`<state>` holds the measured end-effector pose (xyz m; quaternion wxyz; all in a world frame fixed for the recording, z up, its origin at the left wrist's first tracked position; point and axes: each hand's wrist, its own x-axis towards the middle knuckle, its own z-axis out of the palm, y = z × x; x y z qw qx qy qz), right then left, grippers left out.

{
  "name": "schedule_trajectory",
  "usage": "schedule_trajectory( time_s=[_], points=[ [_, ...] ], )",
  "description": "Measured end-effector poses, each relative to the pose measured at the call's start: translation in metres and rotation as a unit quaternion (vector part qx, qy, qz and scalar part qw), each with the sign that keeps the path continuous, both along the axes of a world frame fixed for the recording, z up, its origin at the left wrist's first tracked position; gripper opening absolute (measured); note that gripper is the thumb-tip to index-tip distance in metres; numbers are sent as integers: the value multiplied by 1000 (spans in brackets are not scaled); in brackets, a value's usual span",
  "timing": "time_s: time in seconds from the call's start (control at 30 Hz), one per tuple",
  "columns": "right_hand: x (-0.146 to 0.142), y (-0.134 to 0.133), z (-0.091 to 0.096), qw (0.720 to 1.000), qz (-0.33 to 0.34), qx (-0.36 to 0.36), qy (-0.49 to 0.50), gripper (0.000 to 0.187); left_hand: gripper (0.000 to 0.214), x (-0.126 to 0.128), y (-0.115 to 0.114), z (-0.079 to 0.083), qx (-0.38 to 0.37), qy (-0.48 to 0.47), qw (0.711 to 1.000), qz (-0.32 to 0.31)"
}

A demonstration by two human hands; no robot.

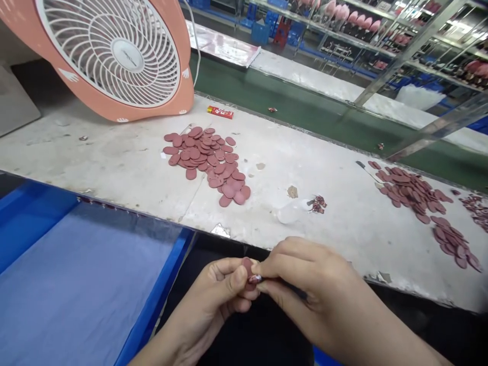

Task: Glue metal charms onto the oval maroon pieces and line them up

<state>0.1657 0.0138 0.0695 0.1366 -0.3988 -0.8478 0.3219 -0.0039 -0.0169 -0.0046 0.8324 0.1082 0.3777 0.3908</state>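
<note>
Between the thumb and fingers of my left hand (224, 290) is a dark red oval piece (247, 265), flat and thin. The fingertips of my right hand (305, 279) pinch a tiny shiny piece (254, 278) against it; its exact kind is too small to tell. Both hands meet in front of the table's near edge, above my dark clothing. On the table beyond them lies a loose pile of similar red oval pieces (208, 157). A small cluster of dark red and shiny bits (318, 204) rests beside a clear plastic piece (290, 213).
An orange fan (183, 61) stands at the table's back left. Near it lies a red and yellow packet (220, 112). More oval pieces (414, 190) are heaped at right. A blue bin (152, 300) sits lower left. Behind the white table (114, 152) runs a green belt (305, 107).
</note>
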Motion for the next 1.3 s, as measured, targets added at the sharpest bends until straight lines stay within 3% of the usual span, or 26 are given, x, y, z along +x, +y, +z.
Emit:
schedule_trajectory(
  time_s=[0.83,0.97,1.03,1.3],
  points=[
    [0,1,0,1000,-3,-8,13,13,24,-5,-1,-15,8,-35,999,-3],
    [6,1,0,998,-27,14,53,33,22,-9,-1,-15,-21,-68,997,3],
    [9,1,-5,994,-59,31,86,29,26,-12,-1,-14,-52,-95,994,13],
    [-2,-4,-32,973,-127,-95,165,17,25,-16,-3,-16,-108,-124,986,31]
  ],
)
